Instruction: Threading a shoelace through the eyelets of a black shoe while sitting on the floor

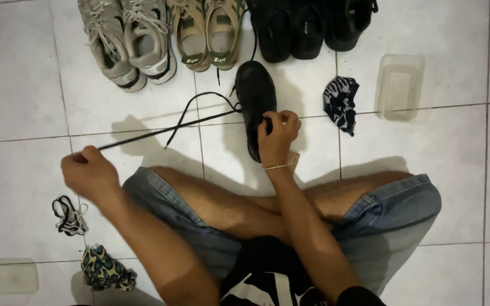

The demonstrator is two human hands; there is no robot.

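Head view, left hand (88, 170): clenched on the end of the black lace (160, 131), pulled taut to the side.
Right hand (277, 135): gripping the black shoe (254, 102) on the tile floor (18, 85), between the knees.
Risk: the lace could whip free of the eyelets if pulled harder; the shoe could tip if the right-hand grip slackens.

Matt black shoe (254, 102); glossy tiles (18, 85) — smooth.

A floor (18, 85) of large white glossy tiles, divided by thin dark grout lines, is seen. Soft shadows are cast on it by overhead light.
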